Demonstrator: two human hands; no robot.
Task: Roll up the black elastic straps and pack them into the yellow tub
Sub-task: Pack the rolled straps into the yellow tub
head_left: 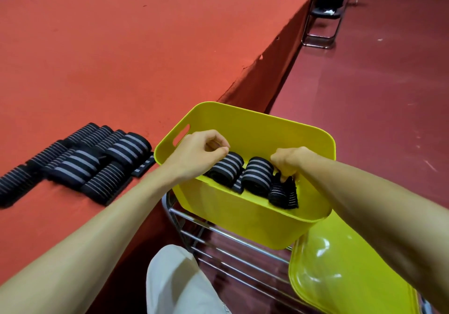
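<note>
Straps (257, 175), perhaps four, in tub (243, 124)

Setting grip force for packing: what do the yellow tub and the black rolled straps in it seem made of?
Yellow tub: looks like moulded plastic, smooth and slightly glossy, with a rounded rim and cut-out handle slot. Rolled straps: probably woven elastic fabric, matte black with grey stripes and a ribbed surface; the strap that the right hand grips bunches softly.

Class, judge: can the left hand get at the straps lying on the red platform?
Probably yes: the left hand is over the yellow tub, the straps lie just beside it, nothing between.
</note>
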